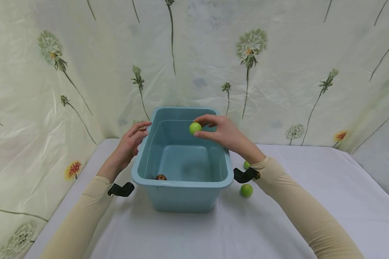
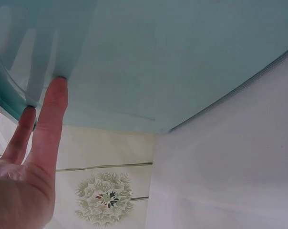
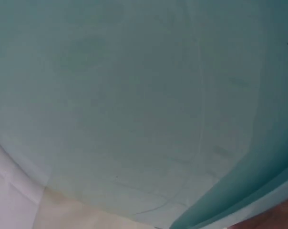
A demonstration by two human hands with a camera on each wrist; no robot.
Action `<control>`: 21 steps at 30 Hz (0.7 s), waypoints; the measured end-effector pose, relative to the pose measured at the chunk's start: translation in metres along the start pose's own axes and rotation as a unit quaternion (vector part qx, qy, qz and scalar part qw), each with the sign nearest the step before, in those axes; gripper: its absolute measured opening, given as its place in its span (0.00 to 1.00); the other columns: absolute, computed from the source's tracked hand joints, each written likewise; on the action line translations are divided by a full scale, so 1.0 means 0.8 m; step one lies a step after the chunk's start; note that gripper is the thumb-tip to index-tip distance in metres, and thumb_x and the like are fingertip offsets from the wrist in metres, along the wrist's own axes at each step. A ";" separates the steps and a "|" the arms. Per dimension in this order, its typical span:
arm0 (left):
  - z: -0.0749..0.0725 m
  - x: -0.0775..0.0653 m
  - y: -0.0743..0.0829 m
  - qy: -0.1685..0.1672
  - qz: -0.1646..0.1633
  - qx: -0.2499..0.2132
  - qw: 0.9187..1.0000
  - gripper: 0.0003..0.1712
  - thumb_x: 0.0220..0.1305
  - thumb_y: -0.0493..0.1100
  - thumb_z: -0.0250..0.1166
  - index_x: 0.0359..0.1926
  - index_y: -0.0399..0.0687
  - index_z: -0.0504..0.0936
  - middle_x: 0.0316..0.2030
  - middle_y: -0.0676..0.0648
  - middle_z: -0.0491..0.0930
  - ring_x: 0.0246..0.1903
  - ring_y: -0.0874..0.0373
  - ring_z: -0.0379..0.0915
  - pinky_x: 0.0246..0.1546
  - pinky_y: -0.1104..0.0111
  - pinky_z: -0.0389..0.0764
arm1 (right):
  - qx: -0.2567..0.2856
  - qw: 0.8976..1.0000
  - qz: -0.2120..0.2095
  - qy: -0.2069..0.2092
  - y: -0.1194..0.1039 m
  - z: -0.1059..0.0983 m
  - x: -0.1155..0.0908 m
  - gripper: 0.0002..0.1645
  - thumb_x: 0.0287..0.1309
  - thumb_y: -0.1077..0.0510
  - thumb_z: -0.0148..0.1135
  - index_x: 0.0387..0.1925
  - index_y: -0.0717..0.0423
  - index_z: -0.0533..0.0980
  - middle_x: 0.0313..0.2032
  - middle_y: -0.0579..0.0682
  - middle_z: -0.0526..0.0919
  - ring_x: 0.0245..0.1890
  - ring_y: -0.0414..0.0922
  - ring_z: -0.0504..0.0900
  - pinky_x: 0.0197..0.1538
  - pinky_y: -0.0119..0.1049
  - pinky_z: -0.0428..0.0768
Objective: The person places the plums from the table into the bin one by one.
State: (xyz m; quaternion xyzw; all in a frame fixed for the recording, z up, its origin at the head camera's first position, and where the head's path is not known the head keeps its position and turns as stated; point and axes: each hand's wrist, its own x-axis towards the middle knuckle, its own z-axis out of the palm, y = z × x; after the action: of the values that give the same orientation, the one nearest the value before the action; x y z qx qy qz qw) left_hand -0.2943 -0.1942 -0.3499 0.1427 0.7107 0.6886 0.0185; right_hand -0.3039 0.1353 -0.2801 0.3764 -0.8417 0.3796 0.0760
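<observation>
A deep light-blue plastic basin (image 1: 183, 184) stands on the table. Above its opening, my right hand (image 1: 218, 131) pinches a small round green fruit (image 1: 195, 128) between thumb and fingers. My left hand (image 1: 129, 142) is at the basin's left side, its fingers extended; in the left wrist view the fingertips of that hand (image 2: 44, 138) touch the outer wall (image 2: 134, 62). A small reddish-brown round fruit (image 1: 161, 177) lies inside, near the front left. The right wrist view is mostly filled by the basin's outer wall (image 3: 134, 105), with only a sliver of hand at its lower right corner.
To the right of the basin, a green fruit (image 1: 246, 190) lies on the white cloth (image 1: 298, 201). Another green fruit (image 1: 246, 164) sits farther back, partly hidden by the right wrist. Behind the table hangs a dandelion-patterned curtain (image 1: 201, 54).
</observation>
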 end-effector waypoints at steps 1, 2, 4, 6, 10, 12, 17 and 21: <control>0.000 0.000 0.000 0.000 0.001 -0.001 1.000 0.25 0.73 0.53 0.54 0.68 0.57 0.67 0.62 0.45 0.66 0.58 0.47 0.69 0.43 0.60 0.82 | -0.002 1.000 0.000 -0.001 -0.001 0.001 0.001 0.22 0.59 0.47 0.70 0.53 0.46 0.80 0.47 0.41 0.82 0.49 0.39 0.78 0.55 0.46 0.72; 0.000 -0.001 0.001 0.000 0.000 0.000 1.000 0.25 0.73 0.53 0.54 0.68 0.57 0.67 0.62 0.45 0.66 0.58 0.48 0.69 0.43 0.60 0.82 | -0.003 1.000 0.002 -0.003 -0.001 0.002 0.002 0.22 0.59 0.47 0.70 0.54 0.46 0.80 0.47 0.41 0.82 0.49 0.39 0.78 0.55 0.45 0.72; 0.001 0.000 0.001 0.000 0.001 -0.001 1.000 0.25 0.73 0.53 0.54 0.68 0.57 0.68 0.62 0.45 0.66 0.58 0.48 0.69 0.43 0.60 0.82 | -0.005 1.000 0.005 -0.009 -0.003 0.003 0.003 0.22 0.58 0.47 0.70 0.54 0.46 0.80 0.47 0.41 0.82 0.49 0.39 0.77 0.55 0.45 0.71; 0.001 0.000 0.001 -0.001 0.000 -0.001 1.000 0.24 0.74 0.53 0.54 0.68 0.58 0.68 0.62 0.45 0.66 0.59 0.48 0.69 0.43 0.61 0.82 | -0.012 1.000 0.009 -0.015 -0.003 0.004 0.005 0.23 0.58 0.46 0.70 0.54 0.46 0.80 0.47 0.41 0.82 0.49 0.39 0.77 0.55 0.44 0.71; 0.001 -0.001 0.000 -0.001 0.001 -0.001 1.000 0.25 0.74 0.53 0.53 0.68 0.58 0.67 0.62 0.45 0.65 0.59 0.48 0.68 0.43 0.61 0.82 | -0.026 0.999 0.018 -0.028 -0.001 0.007 0.012 0.23 0.58 0.45 0.70 0.53 0.45 0.80 0.46 0.40 0.82 0.49 0.39 0.77 0.55 0.45 0.70; 0.001 -0.001 0.000 -0.001 0.003 -0.001 1.000 0.25 0.74 0.53 0.54 0.68 0.57 0.67 0.62 0.45 0.66 0.60 0.47 0.68 0.43 0.61 0.82 | -0.034 0.999 0.023 -0.036 0.001 0.009 0.015 0.22 0.58 0.44 0.70 0.52 0.45 0.80 0.45 0.40 0.82 0.48 0.39 0.77 0.55 0.45 0.70; 0.001 -0.001 0.000 -0.001 0.004 -0.006 1.000 0.25 0.73 0.53 0.54 0.68 0.57 0.67 0.62 0.46 0.66 0.60 0.48 0.68 0.43 0.61 0.82 | -0.049 0.997 0.032 -0.049 0.005 0.014 0.019 0.20 0.57 0.43 0.70 0.49 0.44 0.81 0.43 0.39 0.82 0.47 0.38 0.77 0.56 0.44 0.70; 0.000 0.000 -0.001 -0.002 0.007 -0.008 1.000 0.25 0.74 0.53 0.54 0.68 0.56 0.67 0.62 0.45 0.66 0.60 0.48 0.68 0.43 0.61 0.82 | -0.057 0.996 0.036 -0.056 0.005 0.015 0.020 0.19 0.57 0.46 0.71 0.49 0.45 0.80 0.43 0.40 0.82 0.47 0.38 0.78 0.53 0.43 0.74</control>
State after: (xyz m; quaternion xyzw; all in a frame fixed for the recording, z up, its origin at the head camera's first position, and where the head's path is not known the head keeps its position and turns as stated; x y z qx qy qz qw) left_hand -0.2941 -0.1944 -0.3506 0.1482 0.7042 0.6941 0.0161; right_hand -0.3156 0.1196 -0.2842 0.3615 -0.8778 0.3123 0.0365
